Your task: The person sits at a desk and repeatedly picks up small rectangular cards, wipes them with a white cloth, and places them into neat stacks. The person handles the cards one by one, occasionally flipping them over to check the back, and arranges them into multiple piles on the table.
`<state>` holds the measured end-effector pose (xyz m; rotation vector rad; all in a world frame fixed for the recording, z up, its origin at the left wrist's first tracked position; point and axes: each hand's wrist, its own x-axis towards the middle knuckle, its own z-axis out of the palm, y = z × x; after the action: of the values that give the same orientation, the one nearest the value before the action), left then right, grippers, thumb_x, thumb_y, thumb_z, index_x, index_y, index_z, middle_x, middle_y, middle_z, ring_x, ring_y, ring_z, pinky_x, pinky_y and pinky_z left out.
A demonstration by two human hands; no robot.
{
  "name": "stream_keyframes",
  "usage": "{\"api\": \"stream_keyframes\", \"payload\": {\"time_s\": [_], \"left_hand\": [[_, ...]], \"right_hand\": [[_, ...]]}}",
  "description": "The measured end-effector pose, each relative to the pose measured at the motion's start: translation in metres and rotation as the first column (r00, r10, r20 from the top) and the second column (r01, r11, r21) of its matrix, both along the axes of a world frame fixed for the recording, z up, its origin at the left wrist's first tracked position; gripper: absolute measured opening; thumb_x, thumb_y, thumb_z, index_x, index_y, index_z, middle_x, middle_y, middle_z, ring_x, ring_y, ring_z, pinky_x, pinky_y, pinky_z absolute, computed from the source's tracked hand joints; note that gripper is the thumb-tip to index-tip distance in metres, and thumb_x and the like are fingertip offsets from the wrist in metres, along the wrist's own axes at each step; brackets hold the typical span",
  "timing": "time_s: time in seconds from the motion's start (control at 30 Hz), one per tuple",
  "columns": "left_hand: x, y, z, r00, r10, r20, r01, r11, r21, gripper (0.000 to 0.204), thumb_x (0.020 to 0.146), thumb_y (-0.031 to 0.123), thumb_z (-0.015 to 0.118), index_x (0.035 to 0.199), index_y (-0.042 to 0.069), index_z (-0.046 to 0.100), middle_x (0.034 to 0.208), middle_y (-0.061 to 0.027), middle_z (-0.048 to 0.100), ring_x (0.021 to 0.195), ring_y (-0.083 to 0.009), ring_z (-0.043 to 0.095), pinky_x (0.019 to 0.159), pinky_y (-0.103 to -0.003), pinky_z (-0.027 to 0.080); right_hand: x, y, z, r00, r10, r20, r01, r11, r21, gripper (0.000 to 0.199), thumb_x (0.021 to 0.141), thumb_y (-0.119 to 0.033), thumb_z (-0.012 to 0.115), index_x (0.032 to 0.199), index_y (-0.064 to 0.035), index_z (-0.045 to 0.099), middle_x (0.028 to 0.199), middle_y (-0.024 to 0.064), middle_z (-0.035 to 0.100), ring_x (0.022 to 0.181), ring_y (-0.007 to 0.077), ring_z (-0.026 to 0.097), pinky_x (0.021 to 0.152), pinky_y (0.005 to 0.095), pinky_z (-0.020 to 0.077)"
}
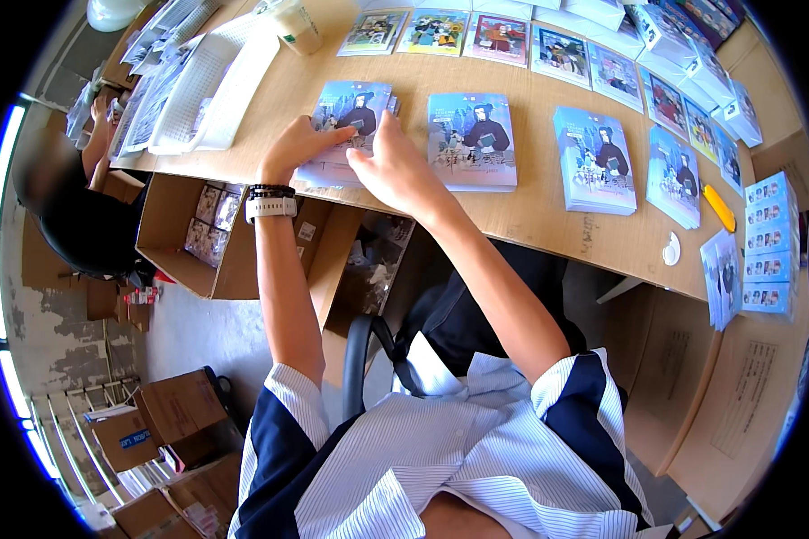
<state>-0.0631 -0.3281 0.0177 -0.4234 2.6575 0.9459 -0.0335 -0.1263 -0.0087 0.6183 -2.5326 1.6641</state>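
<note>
A stack of blue illustrated cards [343, 97], each with a dark-clothed figure on its front, lies near the table's front edge. My left hand [298, 146] closes on its left side, thumb across the top card. From the right, my right hand [397, 169] grips the same stack, its thumb and fingers at the edge. Just to the right is another neat stack of the same cards [472, 126]. Two further stacks stand beyond it, a thick one [595, 157] and a slightly fanned one [674, 175]. The undersides of my fingers are hidden.
Behind the stacks runs a row of differently coloured picture cards [499, 40]. A white plastic basket [225, 103] and a drink cup [297, 31] stand at the left. On the right lies a yellow cutter [719, 208]. An open carton [180, 256] sits below the table; another person [76, 202] is at far left.
</note>
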Motion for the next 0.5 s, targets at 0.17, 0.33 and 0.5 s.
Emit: {"api": "stream_keyframes", "payload": {"time_s": [0.17,0.33,0.5], "left_hand": [[0.028,0.006,-0.009,0.957,0.181,-0.225,-0.132,0.967,0.217,0.071,0.085,0.044,0.081,0.127,-0.007,0.056,0.105,-0.0145,0.069,0.084,-0.0161,0.068,0.071,-0.030,0.055],[0.041,0.016,0.002,0.886,0.187,-0.425,0.056,0.865,0.498,0.060,0.088,0.023,0.081,0.132,-0.005,0.050,0.113,-0.0143,0.068,0.099,-0.0168,0.068,0.084,-0.031,0.056],[0.062,0.035,0.006,0.681,0.282,-0.676,0.300,0.734,0.609,0.054,0.090,0.005,0.077,0.136,0.002,0.049,0.114,-0.0067,0.069,0.099,-0.0159,0.067,0.090,-0.029,0.054]], "right_hand": [[-0.003,0.011,0.013,0.920,0.105,0.378,-0.042,0.984,-0.171,0.061,0.092,-0.021,0.068,0.125,0.0174,0.034,0.120,0.0460,0.054,0.109,0.0514,0.064,0.095,0.0495,0.0534],[-0.007,-0.009,-0.007,0.975,-0.102,0.197,0.132,0.980,-0.148,0.062,0.087,-0.015,0.071,0.129,0.0139,0.037,0.120,0.0369,0.057,0.116,0.0496,0.053,0.102,0.0542,0.0435],[-0.004,-0.014,0.015,0.997,-0.060,-0.053,0.032,0.903,-0.428,0.058,0.087,-0.012,0.070,0.131,0.0074,0.039,0.124,0.0291,0.054,0.115,0.0447,0.053,0.102,0.0550,0.0406]]}}
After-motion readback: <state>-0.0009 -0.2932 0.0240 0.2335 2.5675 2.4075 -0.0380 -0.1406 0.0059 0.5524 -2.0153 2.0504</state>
